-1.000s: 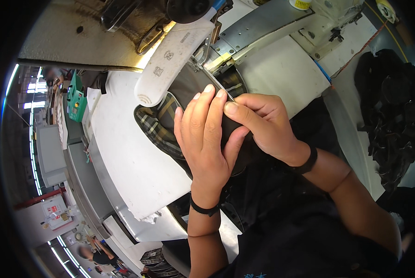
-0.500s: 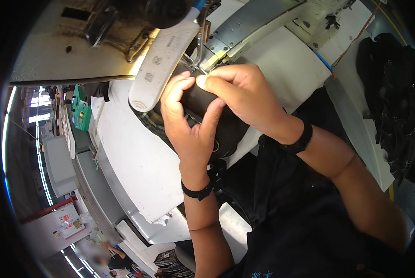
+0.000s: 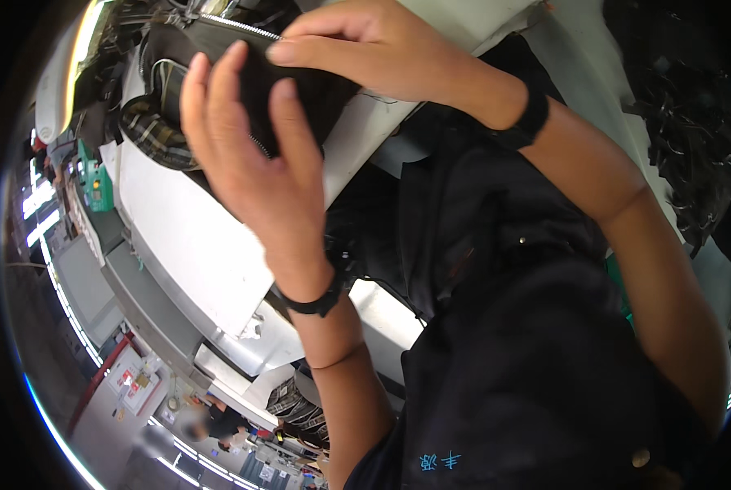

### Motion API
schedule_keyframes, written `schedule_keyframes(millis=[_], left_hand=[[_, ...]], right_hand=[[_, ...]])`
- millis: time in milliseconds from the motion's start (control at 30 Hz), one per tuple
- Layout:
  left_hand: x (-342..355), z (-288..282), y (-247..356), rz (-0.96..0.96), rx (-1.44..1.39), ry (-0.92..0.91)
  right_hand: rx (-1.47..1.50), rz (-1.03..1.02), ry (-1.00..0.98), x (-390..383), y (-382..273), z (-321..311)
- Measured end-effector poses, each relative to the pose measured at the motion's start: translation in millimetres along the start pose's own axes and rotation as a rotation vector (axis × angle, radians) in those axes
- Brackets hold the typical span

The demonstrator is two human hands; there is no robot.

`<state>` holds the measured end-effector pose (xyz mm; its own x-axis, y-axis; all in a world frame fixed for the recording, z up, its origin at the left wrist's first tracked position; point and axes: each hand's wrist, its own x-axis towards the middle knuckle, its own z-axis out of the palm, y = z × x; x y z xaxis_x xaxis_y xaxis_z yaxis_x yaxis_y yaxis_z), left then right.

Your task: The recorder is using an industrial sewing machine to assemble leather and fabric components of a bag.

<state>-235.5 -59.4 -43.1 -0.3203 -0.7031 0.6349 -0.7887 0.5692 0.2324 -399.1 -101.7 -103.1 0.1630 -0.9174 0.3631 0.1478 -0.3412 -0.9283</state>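
Head view: we have uncurled our left hand [image 3: 247, 167], fingers spread, leaving our right hand [image 3: 390, 53] alone pinching the zipper [image 3: 239, 26].

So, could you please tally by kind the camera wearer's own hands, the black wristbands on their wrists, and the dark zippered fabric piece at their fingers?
Bare hands: 2 (left hand, right hand)
Black wristbands: 2 (left wristband, right wristband)
Dark zippered fabric piece: 1
Total: 5

White worktop [image 3: 194, 237]; dark plaid-lined zippered fabric [image 3: 329, 98] lying on it.
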Motion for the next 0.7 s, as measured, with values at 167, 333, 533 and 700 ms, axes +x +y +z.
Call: schedule_keyframes(millis=[167,333,533,700], left_hand=[[-37,4,4,-0.083,0.05,-0.032],[-45,-8,11,-0.093,0.108,-0.067],[-44,-28,21,-0.047,0.144,0.006],[-49,-25,33,-0.023,0.093,0.022]], right_hand=[[-0.439,-0.033,-0.241,-9,-9,-18],[-0.603,-0.369,-0.011,-37,-2,-23],[-0.24,-0.327,-0.064,-46,-23,-24],[-0.202,-0.251,-0.051,-49,-22,-15]])
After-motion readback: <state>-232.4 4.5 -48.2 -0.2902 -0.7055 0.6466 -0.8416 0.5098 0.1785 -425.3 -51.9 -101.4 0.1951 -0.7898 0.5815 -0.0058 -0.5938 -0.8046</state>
